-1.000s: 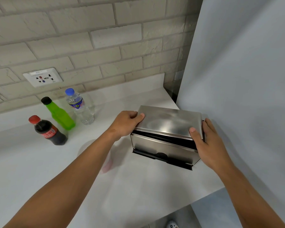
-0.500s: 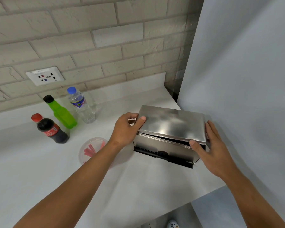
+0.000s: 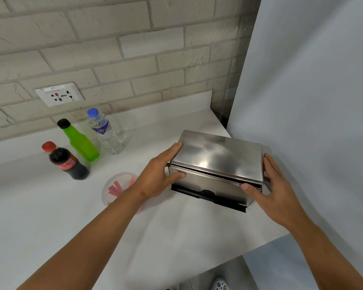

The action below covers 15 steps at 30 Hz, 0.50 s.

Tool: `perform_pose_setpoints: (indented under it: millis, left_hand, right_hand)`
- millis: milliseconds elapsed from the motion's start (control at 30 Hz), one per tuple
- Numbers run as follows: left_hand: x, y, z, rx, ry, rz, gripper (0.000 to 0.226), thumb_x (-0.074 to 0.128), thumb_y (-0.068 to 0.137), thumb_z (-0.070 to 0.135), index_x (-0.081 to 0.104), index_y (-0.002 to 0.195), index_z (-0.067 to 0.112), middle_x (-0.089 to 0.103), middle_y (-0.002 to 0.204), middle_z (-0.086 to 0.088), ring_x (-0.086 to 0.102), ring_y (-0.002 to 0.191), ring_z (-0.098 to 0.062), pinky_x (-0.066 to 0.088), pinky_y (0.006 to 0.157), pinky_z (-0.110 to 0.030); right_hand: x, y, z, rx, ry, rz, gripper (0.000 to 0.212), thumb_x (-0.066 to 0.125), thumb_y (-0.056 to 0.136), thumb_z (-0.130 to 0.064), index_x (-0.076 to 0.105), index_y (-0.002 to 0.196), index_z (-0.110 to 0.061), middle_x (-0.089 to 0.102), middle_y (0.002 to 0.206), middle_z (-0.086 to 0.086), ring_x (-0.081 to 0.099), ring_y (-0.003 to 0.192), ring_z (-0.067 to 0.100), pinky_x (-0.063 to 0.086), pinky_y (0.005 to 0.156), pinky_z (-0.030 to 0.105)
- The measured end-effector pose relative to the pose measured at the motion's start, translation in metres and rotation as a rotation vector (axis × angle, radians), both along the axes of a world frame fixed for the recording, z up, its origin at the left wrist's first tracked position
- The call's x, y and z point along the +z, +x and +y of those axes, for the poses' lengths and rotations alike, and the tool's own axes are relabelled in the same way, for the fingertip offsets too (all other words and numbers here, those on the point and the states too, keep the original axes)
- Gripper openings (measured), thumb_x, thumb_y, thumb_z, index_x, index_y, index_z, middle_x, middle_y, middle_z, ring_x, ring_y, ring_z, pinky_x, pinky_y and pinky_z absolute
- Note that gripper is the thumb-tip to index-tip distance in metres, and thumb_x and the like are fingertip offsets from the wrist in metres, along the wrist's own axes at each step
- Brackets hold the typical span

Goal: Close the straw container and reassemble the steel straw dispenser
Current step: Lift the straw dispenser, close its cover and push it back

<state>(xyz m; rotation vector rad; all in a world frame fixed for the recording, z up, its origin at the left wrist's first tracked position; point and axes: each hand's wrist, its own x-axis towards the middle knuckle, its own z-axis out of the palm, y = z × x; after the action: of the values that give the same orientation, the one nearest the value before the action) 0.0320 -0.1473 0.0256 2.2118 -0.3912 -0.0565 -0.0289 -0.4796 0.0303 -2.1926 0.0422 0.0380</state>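
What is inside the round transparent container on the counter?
The round container holds several short red straws. The left forearm covers its right part, so anything there is hidden.

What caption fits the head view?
Both hands, left hand and right hand, press the lid onto the steel straw dispenser.

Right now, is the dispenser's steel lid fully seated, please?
Nearly: the lid lies flat on the dispenser, with a thin dark gap under its front edge.
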Motion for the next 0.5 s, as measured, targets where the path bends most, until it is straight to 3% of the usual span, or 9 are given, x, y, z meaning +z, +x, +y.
perform_pose_setpoints:
  millis: [200,367,500]
  left_hand:
    - [-0.0051,-0.0021,-0.0006,0.059,-0.058,-0.023,0.088,0.088,0.079,0.016,0.043,0.155,0.027,0.044,0.158,0.010,0.046,0.141,-0.001,0.039,0.119,-0.026]
    - [-0.0100,-0.0033,-0.0016,0.089,-0.065,-0.040,0.087,0.089,0.079,0.015,0.046,0.154,0.026,0.048,0.158,0.005,0.049,0.143,-0.009,0.039,0.120,-0.032]
    - [-0.0104,-0.0045,-0.0020,0.111,-0.054,-0.042,0.086,0.089,0.078,0.017,0.048,0.153,0.026,0.050,0.156,0.005,0.054,0.140,-0.012,0.040,0.118,-0.033]
  right_hand:
    - [-0.0049,-0.0031,-0.0017,-0.002,0.021,-0.018,0.104,0.073,0.077,-0.054,0.021,0.163,-0.033,0.019,0.168,-0.024,0.039,0.150,0.011,0.036,0.123,0.044]
    - [-0.0066,-0.0048,-0.0015,0.019,0.019,-0.044,0.102,0.071,0.078,-0.055,0.019,0.163,-0.033,0.017,0.153,-0.045,0.038,0.150,0.011,0.035,0.124,0.043]
    - [-0.0104,-0.0052,-0.0041,0.002,0.027,-0.042,0.105,0.068,0.076,-0.062,0.020,0.164,-0.030,0.020,0.168,-0.023,0.033,0.153,0.011,0.033,0.124,0.045]
